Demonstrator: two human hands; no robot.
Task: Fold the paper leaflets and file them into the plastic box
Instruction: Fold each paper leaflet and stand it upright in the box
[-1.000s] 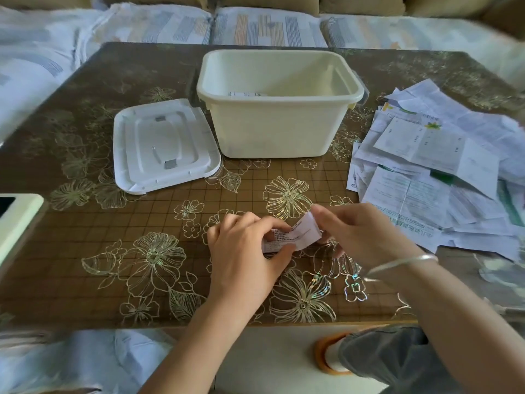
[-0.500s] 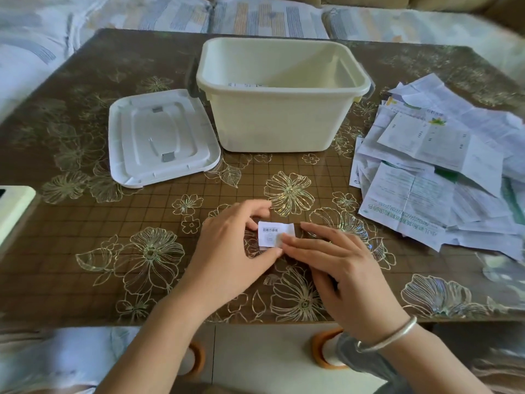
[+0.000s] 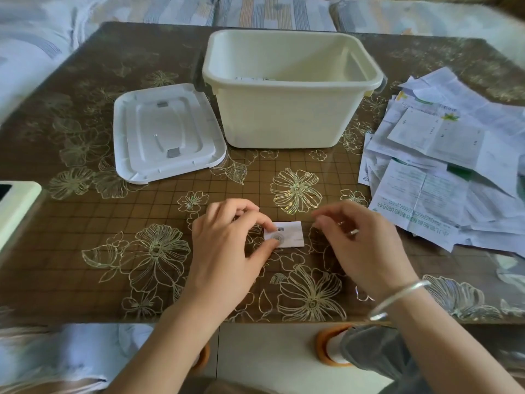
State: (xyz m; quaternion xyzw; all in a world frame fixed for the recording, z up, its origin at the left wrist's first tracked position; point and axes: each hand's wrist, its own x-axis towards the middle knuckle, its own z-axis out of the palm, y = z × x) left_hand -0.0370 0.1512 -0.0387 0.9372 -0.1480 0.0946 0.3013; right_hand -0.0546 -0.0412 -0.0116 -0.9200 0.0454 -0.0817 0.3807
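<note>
A small folded white leaflet (image 3: 287,234) lies flat on the brown flowered table (image 3: 85,223) near its front edge. My left hand (image 3: 227,245) pinches the leaflet's left edge between thumb and forefinger. My right hand (image 3: 366,245) hovers just right of the leaflet, fingers loosely curled, holding nothing. The cream plastic box (image 3: 284,115) stands open at the middle back, with some folded paper showing low inside it. A loose heap of unfolded leaflets (image 3: 449,172) covers the table's right side.
The box's white lid (image 3: 167,132) lies upside down left of the box. A white tablet-like object (image 3: 14,206) pokes in at the left edge. Bedding with striped covers lies behind the table. A knee and orange-rimmed stool legs show below the front edge.
My right hand has lifted off the leaflet and drawn back to the right. The left hand keeps its pinch on the folded leaflet, which now lies flat.
</note>
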